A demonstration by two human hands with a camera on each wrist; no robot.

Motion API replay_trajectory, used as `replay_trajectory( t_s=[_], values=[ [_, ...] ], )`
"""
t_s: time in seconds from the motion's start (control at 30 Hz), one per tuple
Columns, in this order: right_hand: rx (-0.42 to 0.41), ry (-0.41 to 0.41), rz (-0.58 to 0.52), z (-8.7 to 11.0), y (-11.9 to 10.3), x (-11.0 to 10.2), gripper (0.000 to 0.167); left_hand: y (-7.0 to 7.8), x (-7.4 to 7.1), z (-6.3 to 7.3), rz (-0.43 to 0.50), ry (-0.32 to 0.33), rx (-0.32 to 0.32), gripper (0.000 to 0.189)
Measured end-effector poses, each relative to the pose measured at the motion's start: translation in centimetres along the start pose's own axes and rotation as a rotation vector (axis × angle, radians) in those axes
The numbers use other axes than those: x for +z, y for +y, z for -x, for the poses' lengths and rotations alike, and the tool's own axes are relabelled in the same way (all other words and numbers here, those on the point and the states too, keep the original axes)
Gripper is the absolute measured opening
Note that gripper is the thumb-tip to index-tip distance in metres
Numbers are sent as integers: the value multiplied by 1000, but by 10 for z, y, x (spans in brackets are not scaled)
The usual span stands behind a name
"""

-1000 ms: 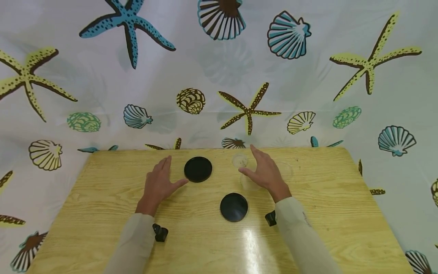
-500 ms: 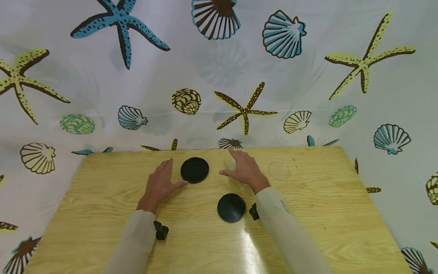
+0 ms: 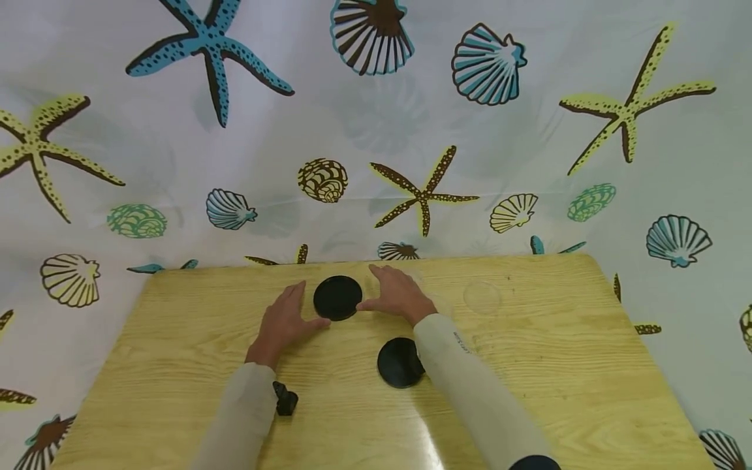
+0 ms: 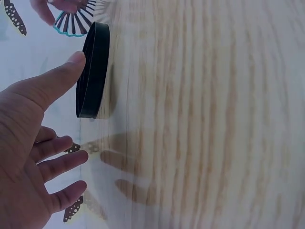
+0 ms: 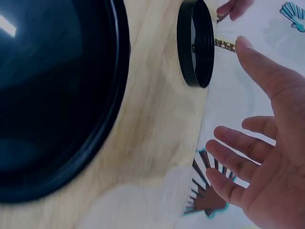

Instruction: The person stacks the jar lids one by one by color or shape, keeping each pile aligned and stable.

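Toward the far edge of the table lies a black round lid (image 3: pixel 337 298) with a low raised rim; the right wrist view shows its hollow side and ridged wall (image 5: pixel 187 52). My left hand (image 3: pixel 286 321) is at its left, fingers spread, the thumb reaching to its near edge. From the other side my right hand (image 3: pixel 401 295) hovers with fingers parted and its thumb tip right at the lid's right rim. Neither hand grips anything. A second black round lid (image 3: pixel 398 363), smooth and glossy on top, lies nearer, partly covered by my right sleeve.
A clear thin disc (image 3: pixel 482 297) lies on the wooden table (image 3: pixel 564 365) to the right. More clear pieces show faintly beside and under my right hand. A patterned cloth (image 3: pixel 264 156) with shells and starfish hangs behind the table. A black camera (image 3: pixel 286 399) is on my left wrist.
My right hand has moved left, from over the clear pieces to the far black lid's right side. The left hand has stayed near the lid, coming slightly closer. Both lids lie where they were.
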State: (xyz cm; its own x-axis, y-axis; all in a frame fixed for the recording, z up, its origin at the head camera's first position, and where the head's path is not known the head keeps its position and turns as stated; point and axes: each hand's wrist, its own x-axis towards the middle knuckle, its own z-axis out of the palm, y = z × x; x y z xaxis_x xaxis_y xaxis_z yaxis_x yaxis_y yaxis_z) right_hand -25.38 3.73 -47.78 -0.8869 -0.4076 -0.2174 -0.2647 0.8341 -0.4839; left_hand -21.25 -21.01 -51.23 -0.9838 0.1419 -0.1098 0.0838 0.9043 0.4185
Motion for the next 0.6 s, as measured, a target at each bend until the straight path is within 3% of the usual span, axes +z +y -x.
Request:
replay_trajectory(
  t_s=[0.2, 0.6],
  values=[
    [12, -63, 2, -9, -8, 13, 96, -2, 1, -2, -2, -18, 14, 100],
    [21, -107, 42, -16, -12, 20, 95, -2, 2, -6, 30, -25, 21, 97]
  ],
)
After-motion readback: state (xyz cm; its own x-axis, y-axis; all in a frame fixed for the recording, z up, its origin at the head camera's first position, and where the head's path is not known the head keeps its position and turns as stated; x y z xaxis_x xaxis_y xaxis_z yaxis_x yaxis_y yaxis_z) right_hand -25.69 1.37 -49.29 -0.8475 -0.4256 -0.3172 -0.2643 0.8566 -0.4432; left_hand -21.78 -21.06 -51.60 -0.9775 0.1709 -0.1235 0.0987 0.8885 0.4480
